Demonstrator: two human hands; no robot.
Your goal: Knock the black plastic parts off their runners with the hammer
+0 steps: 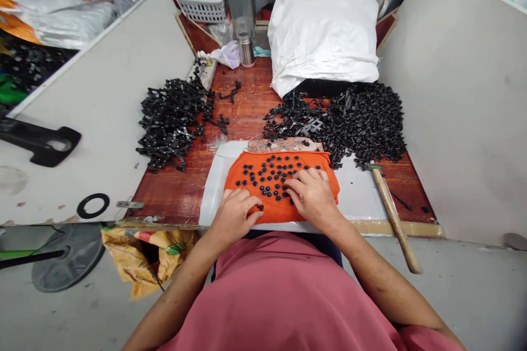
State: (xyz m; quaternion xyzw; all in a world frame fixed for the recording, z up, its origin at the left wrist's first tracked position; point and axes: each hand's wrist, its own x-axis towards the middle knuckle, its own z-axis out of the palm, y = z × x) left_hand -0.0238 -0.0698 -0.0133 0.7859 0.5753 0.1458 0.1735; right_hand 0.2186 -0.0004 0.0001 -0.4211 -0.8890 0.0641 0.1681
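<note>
One left heap (175,118): black strip-like parts, jumbled; we judge these unsorted.
Left hand (235,214): half-curled, thumb and fingertip at a black piece (259,208); we can't tell if pinched.
Orange cloth (234,171): near centre, dozens of black discs (278,198) laid out; partway, we judge.
Right hand (310,194): bent fingers over discs, grip hidden.
Right heap (366,120): plenty loose.

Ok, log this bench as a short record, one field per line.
Left hand: on orange cloth, black piece at fingertips
Right hand: among round black pieces on the cloth, grip unclear
Left pile: elongated black parts on the table
Right pile: small black parts before white sack
Hammer: right of cloth, handle past the table's front edge
</note>
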